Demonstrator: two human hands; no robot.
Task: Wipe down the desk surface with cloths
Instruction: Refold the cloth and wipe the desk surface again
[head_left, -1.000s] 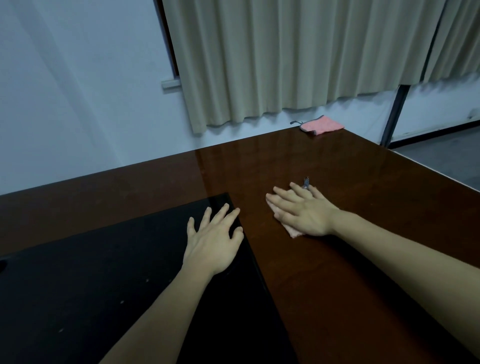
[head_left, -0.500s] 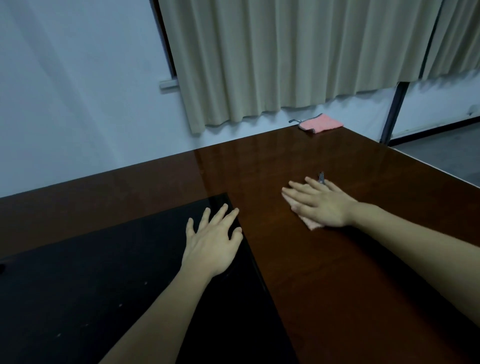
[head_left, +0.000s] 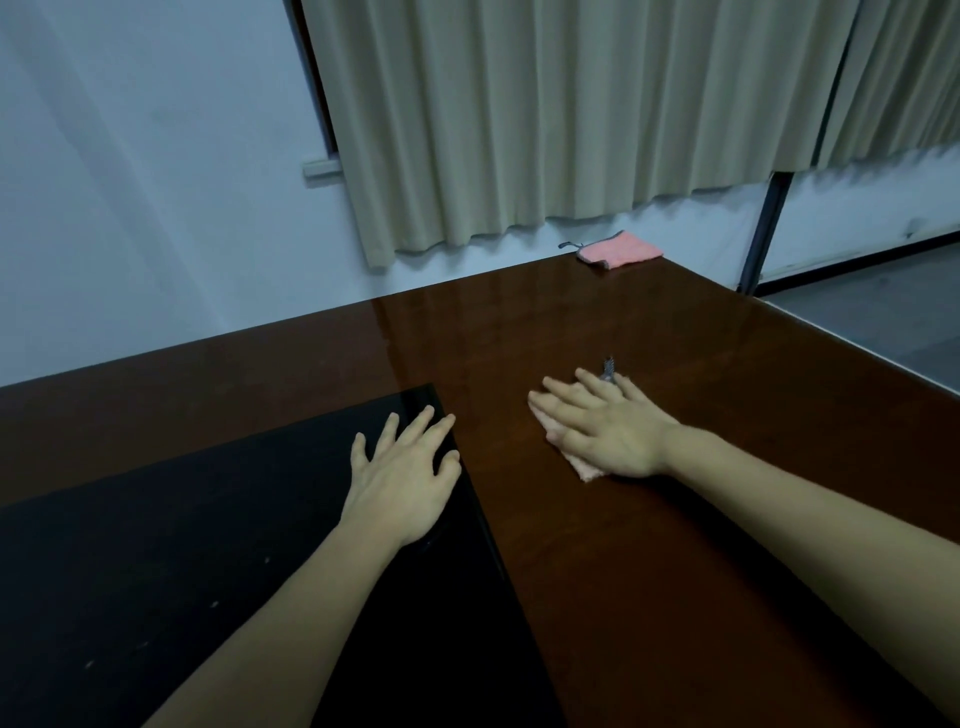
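Your right hand (head_left: 610, 434) presses the pink cloth (head_left: 582, 465) flat, fingers straight, mid-wipe; next, sweep across the surface (head_left: 675, 571)

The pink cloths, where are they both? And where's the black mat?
pink cloth under the right hand (head_left: 581, 466): head view, its near corner poking out beside the palm.
folded pink cloth (head_left: 621, 250): head view, middle of its top face.
black mat (head_left: 156, 545): head view, bare middle.

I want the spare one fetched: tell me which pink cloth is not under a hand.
The folded pink cloth at the desk's far corner, below the curtain. The other pink cloth is pressed flat under the right hand.
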